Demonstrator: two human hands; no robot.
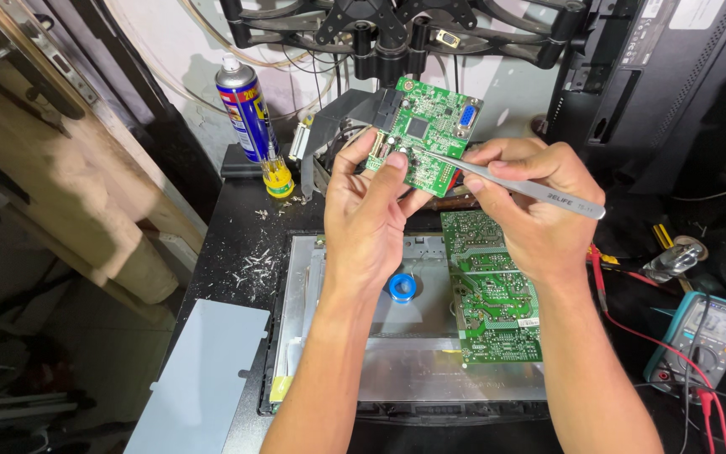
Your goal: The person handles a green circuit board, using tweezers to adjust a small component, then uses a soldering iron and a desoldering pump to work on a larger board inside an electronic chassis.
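Left hand [369, 220] grips the small green board [428, 134], raised above the tabletop [228, 227]. Right hand [531, 210] pinches tweezers [514, 183]; their long axis runs leftward, tips touching the board's lower middle.

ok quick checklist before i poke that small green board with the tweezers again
1. Left hand grips the small green board firmly: ok.
2. Right hand has the tweezers pinched: ok.
3. Tweezer tips on the right component: cannot tell, too small.
4. Flat cable clear of the tips: ok.
5. Larger green board and solder spool clear of the forearms: ok.
6. Multimeter leads clear of the hands: ok.
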